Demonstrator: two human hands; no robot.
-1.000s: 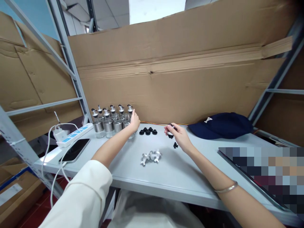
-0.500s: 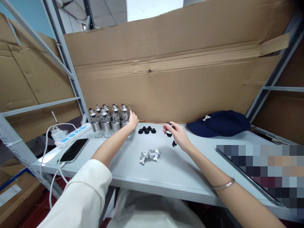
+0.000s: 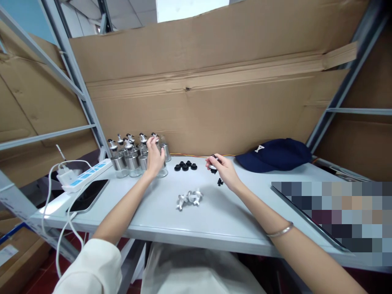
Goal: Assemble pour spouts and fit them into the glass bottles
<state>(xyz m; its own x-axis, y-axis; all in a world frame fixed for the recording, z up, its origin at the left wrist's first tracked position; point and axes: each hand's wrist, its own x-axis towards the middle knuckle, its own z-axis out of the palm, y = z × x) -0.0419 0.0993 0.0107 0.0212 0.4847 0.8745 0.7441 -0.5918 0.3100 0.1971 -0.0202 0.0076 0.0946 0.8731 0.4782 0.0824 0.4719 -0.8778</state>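
Partly hidden: bottle (image 3: pixel 162 169) behind left hand (image 3: pixel 154 155)

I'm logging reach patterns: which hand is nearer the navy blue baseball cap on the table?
Right. The right hand is beside the navy blue baseball cap, though apart from it; the left hand is farther off, at the glass bottles.

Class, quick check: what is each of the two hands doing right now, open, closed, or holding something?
Left hand: fingers spread around a small glass bottle; a firm grip cannot be told.
Right hand: closed on a small black-and-silver stopper.
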